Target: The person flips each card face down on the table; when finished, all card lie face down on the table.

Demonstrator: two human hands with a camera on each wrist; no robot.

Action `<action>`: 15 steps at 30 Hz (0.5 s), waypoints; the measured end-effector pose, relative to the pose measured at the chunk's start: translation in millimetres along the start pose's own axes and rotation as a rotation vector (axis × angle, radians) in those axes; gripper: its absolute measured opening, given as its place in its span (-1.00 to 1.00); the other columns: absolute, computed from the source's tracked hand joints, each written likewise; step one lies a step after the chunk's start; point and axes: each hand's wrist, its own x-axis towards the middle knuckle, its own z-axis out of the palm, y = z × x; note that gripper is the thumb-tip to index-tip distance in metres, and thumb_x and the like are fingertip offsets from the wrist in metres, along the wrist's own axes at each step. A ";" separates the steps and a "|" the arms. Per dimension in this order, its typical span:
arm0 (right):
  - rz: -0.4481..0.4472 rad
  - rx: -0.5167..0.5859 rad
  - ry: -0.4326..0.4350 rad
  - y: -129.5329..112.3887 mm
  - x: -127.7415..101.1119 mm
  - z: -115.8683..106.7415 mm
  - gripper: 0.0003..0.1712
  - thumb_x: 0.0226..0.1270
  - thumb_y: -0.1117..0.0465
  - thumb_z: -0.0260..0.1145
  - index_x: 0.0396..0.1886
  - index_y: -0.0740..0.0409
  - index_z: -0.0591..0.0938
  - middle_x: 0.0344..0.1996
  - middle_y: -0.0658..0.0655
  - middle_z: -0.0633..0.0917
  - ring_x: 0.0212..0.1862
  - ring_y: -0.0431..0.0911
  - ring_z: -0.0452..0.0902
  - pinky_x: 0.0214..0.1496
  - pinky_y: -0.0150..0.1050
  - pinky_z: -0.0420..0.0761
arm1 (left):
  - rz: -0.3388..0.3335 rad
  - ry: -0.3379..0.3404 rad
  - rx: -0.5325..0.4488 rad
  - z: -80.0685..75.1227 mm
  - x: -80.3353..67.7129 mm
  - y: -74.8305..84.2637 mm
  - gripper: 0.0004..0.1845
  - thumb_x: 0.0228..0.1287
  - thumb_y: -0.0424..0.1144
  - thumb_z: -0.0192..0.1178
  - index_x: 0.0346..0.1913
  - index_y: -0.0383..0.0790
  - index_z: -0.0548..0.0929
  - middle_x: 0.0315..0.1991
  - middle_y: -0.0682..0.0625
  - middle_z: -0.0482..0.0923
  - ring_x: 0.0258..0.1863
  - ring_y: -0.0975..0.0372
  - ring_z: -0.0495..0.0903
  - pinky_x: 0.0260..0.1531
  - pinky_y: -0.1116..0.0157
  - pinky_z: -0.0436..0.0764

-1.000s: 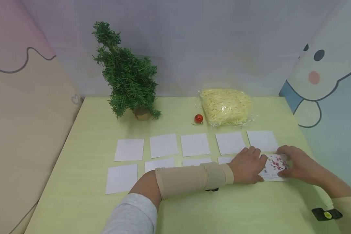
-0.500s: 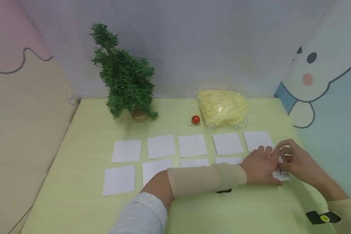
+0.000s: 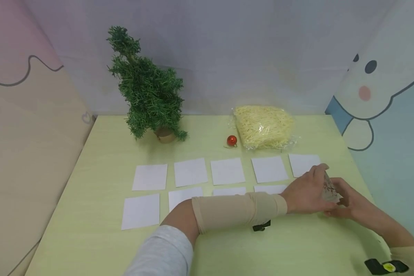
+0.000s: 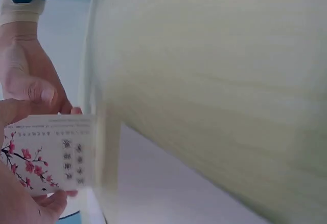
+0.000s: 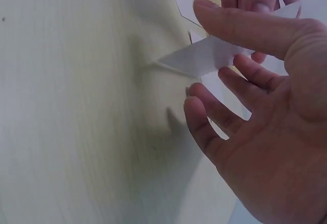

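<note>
Card in hand: I am holding the printed card [image 3: 330, 188] between my two hands, at the right end of the near row of cards. It is standing up on its edge, tilted, no longer flat on the table [image 3: 100, 153].

Left hand: My left hand [image 3: 305, 191] is reaching across from the left side. Its fingers are lying fairly straight against the card. In the left wrist view the fingertips [image 4: 51, 203] are supporting the card's lower edge, and the plum blossom print and small text [image 4: 51, 152] are facing this camera.

Right hand: My right hand [image 3: 346, 199] is behind the card. The thumb [image 5: 245, 27] is pressing on the card [image 5: 204, 55] from above, and the other fingers [image 5: 214, 116] are spread and loosely bent below it.

Progress, as I judge it: Five white cards are lying face down in the far row [image 3: 226, 171], and more in the near row [image 3: 141, 211]. This card seems to be the only one lifted. It looks half turned, so the turn is not finished.

Change from before: One second ago the card was lying flat with the picture upward. Now it is raised on its edge and my hands are closing around it.

Other things: a small green tree [image 3: 146, 88], a red ball [image 3: 232, 140], a bag of yellow paper shreds [image 3: 263, 126].
</note>
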 end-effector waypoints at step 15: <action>-0.208 -0.506 0.230 -0.4 3.9 17.3 0.03 -0.20 0.19 0.88 0.41 0.04 0.67 0.31 -0.42 0.59 0.13 -0.51 0.26 -0.12 -0.37 0.45 | 0.189 -0.097 0.632 1.0 -32.2 -17.2 -0.49 0.54 0.31 0.13 0.45 0.36 0.59 0.23 0.24 0.50 0.24 0.34 0.45 0.30 0.34 0.41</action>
